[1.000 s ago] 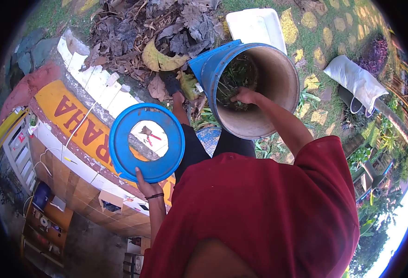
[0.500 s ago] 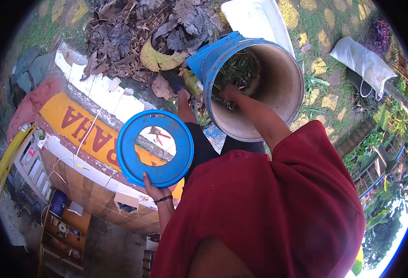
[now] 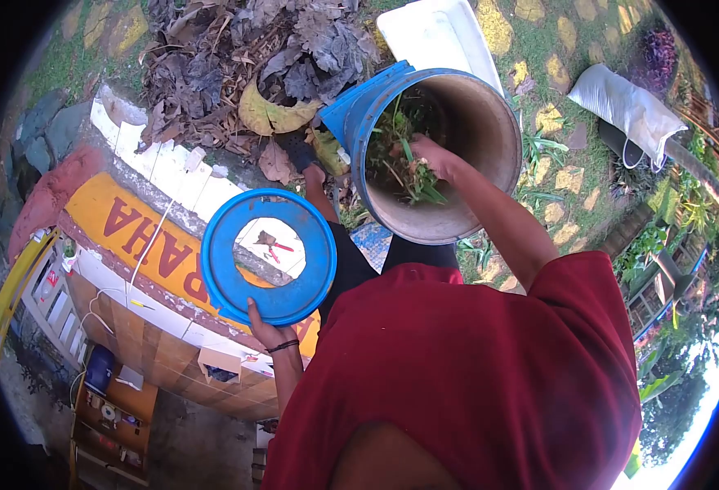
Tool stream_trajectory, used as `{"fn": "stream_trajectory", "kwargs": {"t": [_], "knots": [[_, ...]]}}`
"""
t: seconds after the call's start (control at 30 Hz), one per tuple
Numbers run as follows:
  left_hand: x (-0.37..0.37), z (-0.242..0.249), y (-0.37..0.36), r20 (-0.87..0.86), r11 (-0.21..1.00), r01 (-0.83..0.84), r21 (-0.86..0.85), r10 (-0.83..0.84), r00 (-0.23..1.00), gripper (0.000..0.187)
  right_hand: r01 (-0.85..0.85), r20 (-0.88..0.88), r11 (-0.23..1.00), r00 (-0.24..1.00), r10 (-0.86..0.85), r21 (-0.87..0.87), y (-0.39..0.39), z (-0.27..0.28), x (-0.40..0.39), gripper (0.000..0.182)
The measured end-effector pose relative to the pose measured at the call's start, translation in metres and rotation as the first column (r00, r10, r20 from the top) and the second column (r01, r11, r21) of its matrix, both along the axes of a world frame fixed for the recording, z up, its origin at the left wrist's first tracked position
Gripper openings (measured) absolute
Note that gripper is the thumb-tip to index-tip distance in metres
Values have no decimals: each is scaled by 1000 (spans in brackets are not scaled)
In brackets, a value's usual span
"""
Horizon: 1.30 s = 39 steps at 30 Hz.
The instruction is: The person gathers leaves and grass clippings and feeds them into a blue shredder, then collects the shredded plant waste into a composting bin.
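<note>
My left hand [image 3: 271,331] grips the lower rim of a blue ring-shaped lid [image 3: 290,304], its thumb on the face of it. Through the lid's round hole, red-handled pliers or pruners [image 3: 271,244] show on the white tiles. Inside the mouth of a blue bucket [image 3: 490,196] with a pale inner wall, my right hand [image 3: 433,157] is closed around a clump of green cuttings [image 3: 413,175]. Some of its fingers are hidden by the leaves. More dark green plant matter lies deeper in the bucket.
A heap of dry brown leaves [image 3: 212,73] lies beyond the tiled ledge [image 3: 167,175]. Behind the bucket is a white tray [image 3: 449,37]. On the right, a white sack [image 3: 629,106] rests near stepping stones. A wooden shelf [image 3: 118,416] stands lower left.
My right hand has risen from deep in the bucket toward its mouth, bringing up a clump of green cuttings. The lid stays in my left hand, nearly unmoved.
</note>
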<state>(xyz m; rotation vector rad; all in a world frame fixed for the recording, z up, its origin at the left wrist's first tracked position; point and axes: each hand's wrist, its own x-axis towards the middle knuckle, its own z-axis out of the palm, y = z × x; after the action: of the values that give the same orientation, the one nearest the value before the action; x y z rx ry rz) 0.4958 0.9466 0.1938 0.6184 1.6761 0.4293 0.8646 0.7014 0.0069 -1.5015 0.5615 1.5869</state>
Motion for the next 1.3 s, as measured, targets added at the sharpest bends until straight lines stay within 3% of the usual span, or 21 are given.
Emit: {"fn": "stream_trajectory", "kwargs": {"t": [0.07,0.1,0.17,0.2,0.27,0.4,0.47,0.5,0.57,0.6,0.67,0.7,0.77,0.83,0.9,0.93,1.0,1.03,1.1,1.23,1.3], "knots": [[3,-2,1,-19,1000,6,4,-6,1000,61,41,250,999,967,-44,17,-11,-37,7,61],[3,-3,1,-22,1000,10,5,-10,1000,61,45,248,999,968,-48,18,-16,-62,6,61],[0,-5,1,-32,999,34,20,-34,999,61,75,716,940,669,199,-332,-17,-119,5,70],[1,-4,0,-39,999,39,21,-38,999,61,77,712,940,675,196,-332,-13,-148,7,70],[4,2,-1,-50,998,59,9,-59,997,62,160,722,874,641,260,-458,4,-193,5,88],[4,7,-1,-58,994,110,3,-110,992,63,250,561,785,815,146,-567,72,-164,10,102],[-4,5,0,-77,993,114,-5,-114,990,63,36,453,709,791,411,-705,86,-178,11,102],[-6,4,1,-88,994,107,-13,-107,990,64,41,453,708,794,405,-705,89,-174,12,102],[-5,5,3,-69,996,86,-11,-86,994,63,161,489,698,819,300,-698,95,-158,18,76],[-3,5,4,-55,999,53,-11,-54,997,61,164,489,699,821,295,-696,94,-158,15,76],[1,7,4,-43,998,58,-17,-59,997,62,139,565,714,720,403,-686,86,-157,9,50],[3,7,1,-28,998,57,-26,-57,998,62,140,561,709,721,406,-692,83,-151,7,50],[-3,-2,1,-55,997,76,-33,-78,995,63,-169,531,774,638,558,-610,83,-137,8,41],[0,-5,2,-73,995,99,-35,-101,992,64,-165,569,785,603,559,-597,78,-135,8,43],[3,-5,1,-47,993,108,-40,-110,993,63,-368,571,757,500,651,-541,64,-117,8,44],[4,-5,2,-41,993,111,-41,-113,993,63,-362,573,757,499,651,-544,53,-132,7,44],[6,-6,0,-27,993,117,-29,-118,993,61,-539,702,771,400,590,-341,31,-139,12,59],[9,-6,-1,-20,993,118,-30,-118,993,61,-536,703,770,396,590,-345,27,-131,14,59],[15,-4,-4,-15,995,91,-41,-91,996,59,-754,561,635,457,690,-166,11,-102,0,59],[26,-3,-10,-35,994,111,-23,-112,993,57,-776,489,620,500,715,-113,-8,-75,-33,73],[28,-2,-12,-21,994,104,-44,-105,994,57,-444,599,840,595,536,-311,-6,-66,-36,84]]}}
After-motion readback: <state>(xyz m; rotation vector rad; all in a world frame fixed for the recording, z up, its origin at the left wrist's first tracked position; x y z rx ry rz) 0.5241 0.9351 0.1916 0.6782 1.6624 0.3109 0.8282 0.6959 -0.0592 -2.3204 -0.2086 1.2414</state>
